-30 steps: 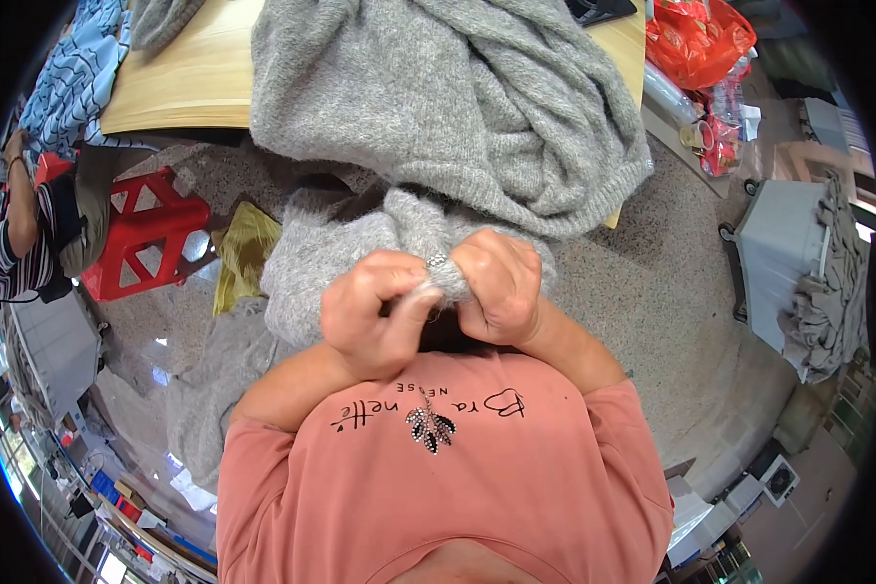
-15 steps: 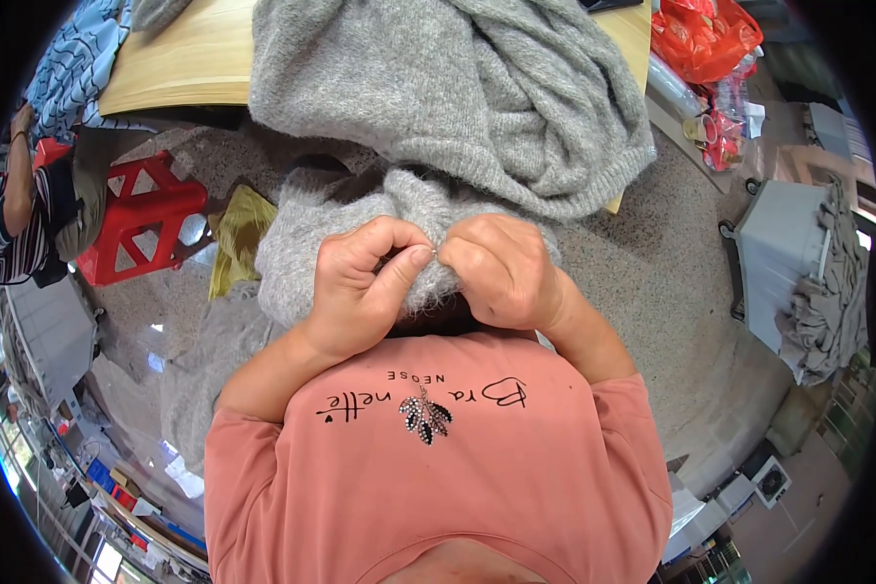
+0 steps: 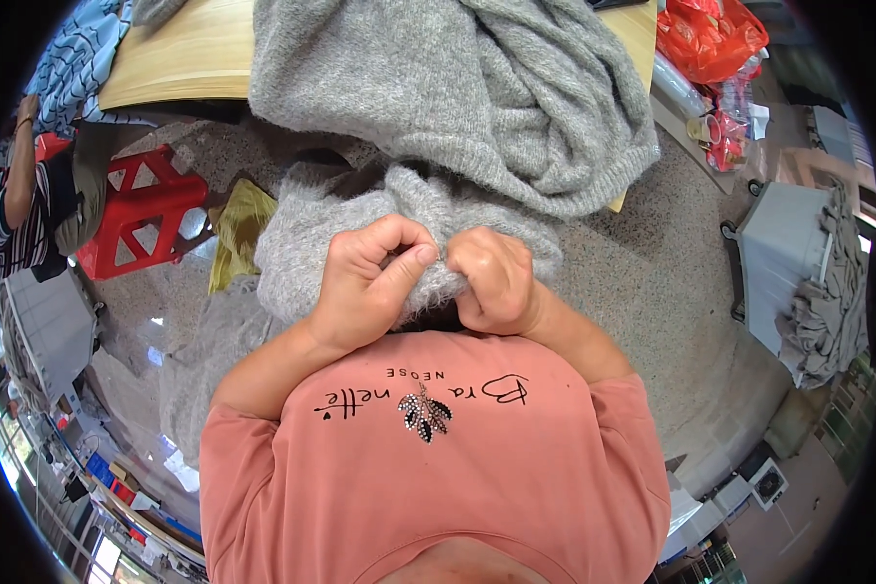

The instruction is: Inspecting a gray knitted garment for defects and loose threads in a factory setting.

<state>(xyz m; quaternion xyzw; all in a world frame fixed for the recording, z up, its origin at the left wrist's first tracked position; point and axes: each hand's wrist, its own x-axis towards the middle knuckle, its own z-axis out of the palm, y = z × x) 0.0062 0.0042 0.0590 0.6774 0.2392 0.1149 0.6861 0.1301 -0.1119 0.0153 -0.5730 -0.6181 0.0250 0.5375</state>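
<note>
At the far left, a co-worker in a striped top has a hand against blue patterned cloth. Next come a red stool, the pale wooden counter and, on the floor, a crumpled yellow sheet. A gray knit piece is bunched in the middle, close to the person's chest. The left hand pinches its edge, thumb meeting forefinger — the exact bit held is too small to tell. Just beside it, the right hand is curled tight on the same edge. Beyond, a larger gray knit drapes over the counter. Rightmost — a red plastic bag, then a wheeled cart bearing gray cloth.
</note>
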